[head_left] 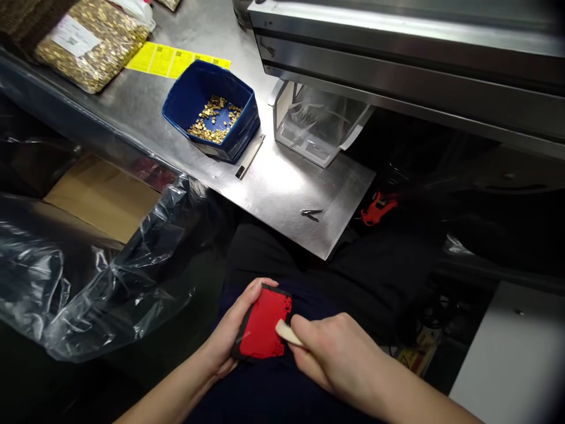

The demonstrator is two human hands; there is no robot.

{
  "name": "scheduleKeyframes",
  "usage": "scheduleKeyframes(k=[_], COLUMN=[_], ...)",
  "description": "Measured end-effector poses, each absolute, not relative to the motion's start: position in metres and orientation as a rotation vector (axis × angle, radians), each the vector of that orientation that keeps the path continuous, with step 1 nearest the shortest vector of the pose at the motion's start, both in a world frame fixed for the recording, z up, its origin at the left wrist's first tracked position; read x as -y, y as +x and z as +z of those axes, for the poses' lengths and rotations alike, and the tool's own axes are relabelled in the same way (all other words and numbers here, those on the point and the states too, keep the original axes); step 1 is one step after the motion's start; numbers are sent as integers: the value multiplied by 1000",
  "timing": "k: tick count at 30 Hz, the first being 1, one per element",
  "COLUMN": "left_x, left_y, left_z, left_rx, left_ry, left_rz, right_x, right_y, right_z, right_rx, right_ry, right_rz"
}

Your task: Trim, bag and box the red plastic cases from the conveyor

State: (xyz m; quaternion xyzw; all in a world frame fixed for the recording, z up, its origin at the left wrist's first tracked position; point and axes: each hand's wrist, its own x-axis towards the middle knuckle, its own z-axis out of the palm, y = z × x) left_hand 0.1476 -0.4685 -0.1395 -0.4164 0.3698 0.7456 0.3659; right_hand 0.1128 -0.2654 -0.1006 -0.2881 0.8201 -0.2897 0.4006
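Note:
My left hand (229,335) holds a flat red plastic part with a black edge (263,324) over my lap, low in the view. My right hand (339,353) grips a small pale tool (286,333), its tip touching the red part's right side. Both hands are below the front edge of a steel worktable (282,188).
On the worktable stand a blue bin (194,88) with small gold pieces, a clear plastic tray (309,126), a thin metal blade (250,156) and small tweezers (312,213). A bag of gold pieces (90,38) and yellow labels (172,59) lie at the back left. Clear plastic film (88,277) covers a cardboard box at the left. A red part (377,208) lies right of the table.

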Motion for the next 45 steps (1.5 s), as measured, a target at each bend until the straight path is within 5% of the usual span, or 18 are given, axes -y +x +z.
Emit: scheduleKeyframes(k=[45], left_x=[476], left_y=[148], left_z=[-152], left_rx=[-855], left_ry=[-1044], left_rz=[1901], right_x=[270], right_y=[112], right_z=[-88], right_rx=[-2074], right_ry=[-605], right_rz=[-633])
